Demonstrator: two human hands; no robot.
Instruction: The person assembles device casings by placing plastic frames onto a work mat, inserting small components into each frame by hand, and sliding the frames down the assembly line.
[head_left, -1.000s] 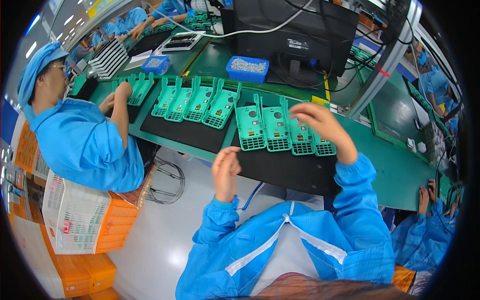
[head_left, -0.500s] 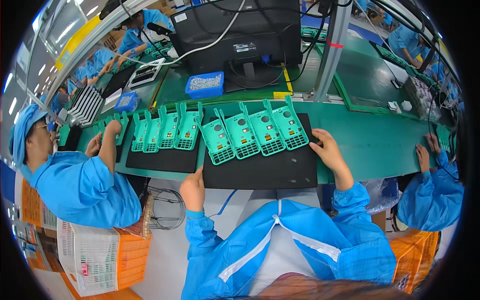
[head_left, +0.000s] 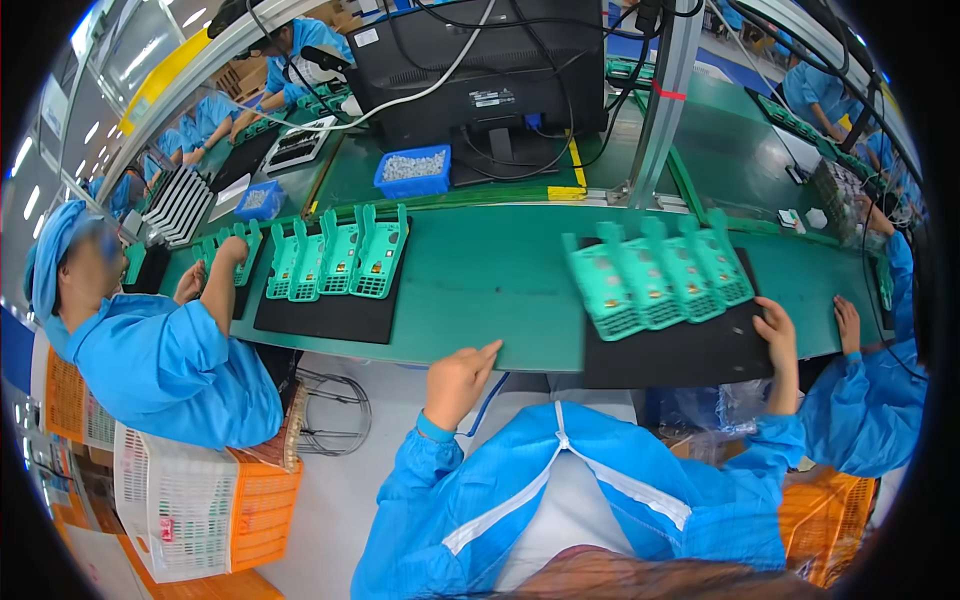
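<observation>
My right hand (head_left: 779,338) grips the right edge of a black mat (head_left: 680,355), thumb on top. Several green plastic housings (head_left: 660,280) with grille-like lower ends lie side by side on that mat, blurred by motion. Small pieces too smeared to name lie on the mat's right part. My left hand (head_left: 461,384) is at the bench's front edge, apart from the mat. Its index finger is stretched out to the right, the other fingers are curled, and it holds nothing that I can see.
To the left, another black mat (head_left: 330,318) carries several more green housings (head_left: 340,258). A co-worker (head_left: 160,340) sits on that side, another person (head_left: 865,390) at the right. Behind the green bench (head_left: 470,260) stand a blue bin (head_left: 413,174) of small pale parts, a monitor (head_left: 475,75) and a metal post (head_left: 660,120).
The black mat with its housings has slid to the right along the bench, my right hand with it. My left hand has come off the mat's left corner and moved right.
</observation>
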